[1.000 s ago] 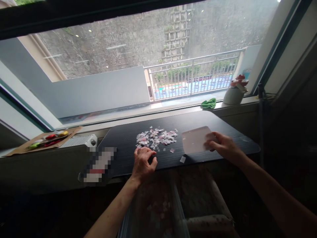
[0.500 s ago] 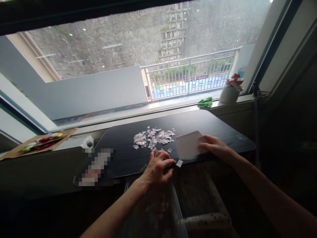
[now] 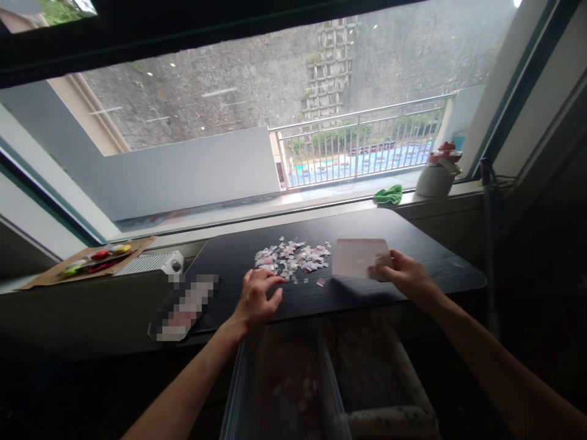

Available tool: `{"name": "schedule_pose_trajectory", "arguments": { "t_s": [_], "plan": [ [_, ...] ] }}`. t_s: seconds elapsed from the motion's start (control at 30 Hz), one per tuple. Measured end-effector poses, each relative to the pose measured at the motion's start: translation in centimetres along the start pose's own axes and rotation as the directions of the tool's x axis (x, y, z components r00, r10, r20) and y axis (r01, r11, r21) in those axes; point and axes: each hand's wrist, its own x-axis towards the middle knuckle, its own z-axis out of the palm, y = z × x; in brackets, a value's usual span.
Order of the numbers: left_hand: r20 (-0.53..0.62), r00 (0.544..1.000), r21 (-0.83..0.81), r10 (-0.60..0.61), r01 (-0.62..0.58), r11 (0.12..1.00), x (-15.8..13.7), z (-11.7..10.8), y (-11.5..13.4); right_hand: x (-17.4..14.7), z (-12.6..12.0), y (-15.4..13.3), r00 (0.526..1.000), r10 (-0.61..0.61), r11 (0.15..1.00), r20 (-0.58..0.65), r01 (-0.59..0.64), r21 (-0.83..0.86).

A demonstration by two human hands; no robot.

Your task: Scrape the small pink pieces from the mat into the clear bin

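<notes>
My right hand (image 3: 406, 272) grips a pale, flat rectangular card or plate (image 3: 355, 256) by its right edge, tilted up over the dark table. My left hand (image 3: 260, 293) is over the table just in front of a heap of small whitish and pinkish square pieces (image 3: 293, 255). Its fingers are apart and bent, with nothing visible in them. One loose piece (image 3: 320, 282) lies between the heap and the card. Below the table's front edge is a clear plastic bin (image 3: 332, 373) with small pale pieces inside, dimly lit.
The black wood-grain table (image 3: 440, 269) stands against a window sill. On the sill are a green cloth (image 3: 389, 195) and a whitish container with a reddish top (image 3: 435, 177). At left lie cardboard (image 3: 137, 249) with colourful items and a white ridged device (image 3: 153, 264).
My left hand has moved left, away from the table's front edge. The card has been raised and tilted in my right hand. A pale piece at the front edge no longer shows there.
</notes>
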Motion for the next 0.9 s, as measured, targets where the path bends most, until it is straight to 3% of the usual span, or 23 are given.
{"name": "schedule_pose_trajectory", "arguments": {
  "t_s": [0.13, 0.23, 0.3, 0.43, 0.5, 0.63, 0.8, 0.9],
  "plan": [
    [-0.05, 0.981, 0.095, -0.189, 0.193, 0.977, -0.9, -0.3, -3.3, -1.6, 3.1, 0.9, 0.994, -0.087, 0.991, 0.059, 0.093, -0.101],
    [-0.102, 0.974, 0.121, -0.201, 0.213, 0.97, -1.8, 0.0, -3.2, -2.9, 4.9, 1.0, 0.98, -0.105, 0.992, 0.169, 0.114, -0.045],
    [-0.137, 0.972, 0.143, -0.191, 0.21, 0.967, -2.1, 0.3, -2.7, -3.0, 5.5, 0.7, 0.976, -0.135, 0.99, 0.17, 0.141, -0.025],
    [-0.168, 0.968, 0.163, -0.186, 0.213, 0.963, -2.0, 0.4, -2.0, -1.6, 5.7, 0.3, 0.986, -0.163, 0.976, 0.039, 0.167, -0.142],
    [-0.174, 0.966, 0.166, -0.189, 0.218, 0.962, -1.9, 0.4, -1.9, -1.4, 5.9, 0.3, 0.986, -0.151, 0.975, 0.07, 0.16, -0.151],
    [-0.178, 0.966, 0.175, -0.187, 0.218, 0.96, -2.0, 0.6, -2.0, -2.2, 5.9, 0.2, 0.97, -0.113, 0.993, 0.216, 0.116, 0.002],
    [-0.193, 0.967, 0.17, -0.167, 0.2, 0.965, -2.1, 0.6, -1.9, -2.5, 4.0, -0.7, 0.995, -0.014, 0.997, 0.097, 0.022, -0.077],
    [-0.188, 0.968, 0.163, -0.169, 0.2, 0.966, -2.1, 0.4, -1.9, -2.4, 3.8, -0.8, 0.995, 0.044, 0.993, 0.094, -0.034, -0.109]
  ]
}}
